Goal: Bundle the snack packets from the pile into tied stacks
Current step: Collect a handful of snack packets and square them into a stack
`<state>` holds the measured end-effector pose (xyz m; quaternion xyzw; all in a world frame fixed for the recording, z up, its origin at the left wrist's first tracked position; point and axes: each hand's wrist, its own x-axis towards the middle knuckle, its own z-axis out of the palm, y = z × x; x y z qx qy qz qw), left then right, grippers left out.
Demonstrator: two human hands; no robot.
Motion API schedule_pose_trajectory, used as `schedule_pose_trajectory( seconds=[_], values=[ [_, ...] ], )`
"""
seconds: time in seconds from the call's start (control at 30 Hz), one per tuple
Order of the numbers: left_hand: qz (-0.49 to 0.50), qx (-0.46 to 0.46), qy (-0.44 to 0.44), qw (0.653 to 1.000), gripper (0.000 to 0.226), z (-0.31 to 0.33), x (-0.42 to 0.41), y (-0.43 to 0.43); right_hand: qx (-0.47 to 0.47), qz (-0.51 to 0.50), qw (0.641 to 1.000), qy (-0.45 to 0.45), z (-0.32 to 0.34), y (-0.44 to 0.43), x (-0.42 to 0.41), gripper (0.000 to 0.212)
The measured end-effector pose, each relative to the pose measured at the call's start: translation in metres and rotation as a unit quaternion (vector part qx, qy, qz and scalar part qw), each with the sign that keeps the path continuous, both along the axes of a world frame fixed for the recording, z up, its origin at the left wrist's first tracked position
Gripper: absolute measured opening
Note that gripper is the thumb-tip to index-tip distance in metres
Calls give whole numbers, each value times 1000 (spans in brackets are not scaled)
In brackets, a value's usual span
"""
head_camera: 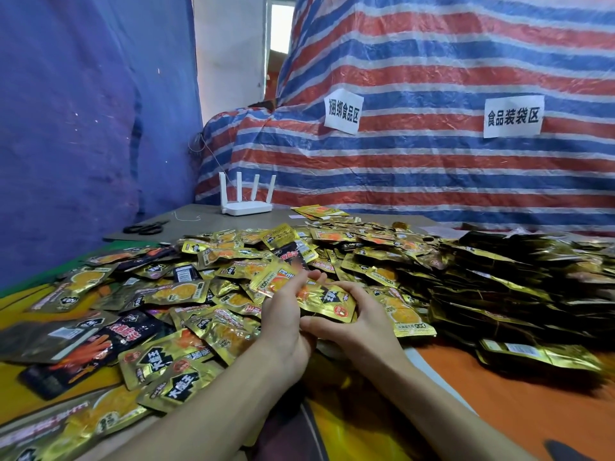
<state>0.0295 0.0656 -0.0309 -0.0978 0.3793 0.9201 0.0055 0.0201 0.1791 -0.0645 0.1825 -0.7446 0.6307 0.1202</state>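
A wide pile of gold and black snack packets [206, 281] covers the table in front of me. Between my hands is a small stack of gold packets [324, 299], held just above the pile. My left hand [286, 314] grips its left side with fingers curled over the top. My right hand [352, 317] holds its right and near edge, thumb pointing left under it. On the right lies a darker heap of stacked packets [519, 294]; whether they are tied I cannot tell.
Black scissors [144, 227] and a thin string [188, 217] lie on the grey board at the back left. A white router [246, 206] stands behind the pile. An orange cloth [482, 394] covers the near right. Striped tarp [432, 161] walls the back.
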Motion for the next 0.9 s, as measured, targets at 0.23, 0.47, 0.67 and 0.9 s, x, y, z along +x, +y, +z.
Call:
schedule_pose_trajectory(
  seconds=[0.23,0.47,0.67,0.9],
  values=[
    [-22,27,0,999,45,0,0,-2,9,-9,1000,24,2,-1,3,63],
    [-18,23,-5,1000,32,3,1,-3,-48,29,998,17,2,2,2,65],
    [-14,-5,10,1000,31,0,0,-2,-80,79,993,-31,3,7,-1,71],
    [-14,-69,67,995,33,-3,-5,-10,-103,146,973,-146,11,8,-2,50]
  ],
)
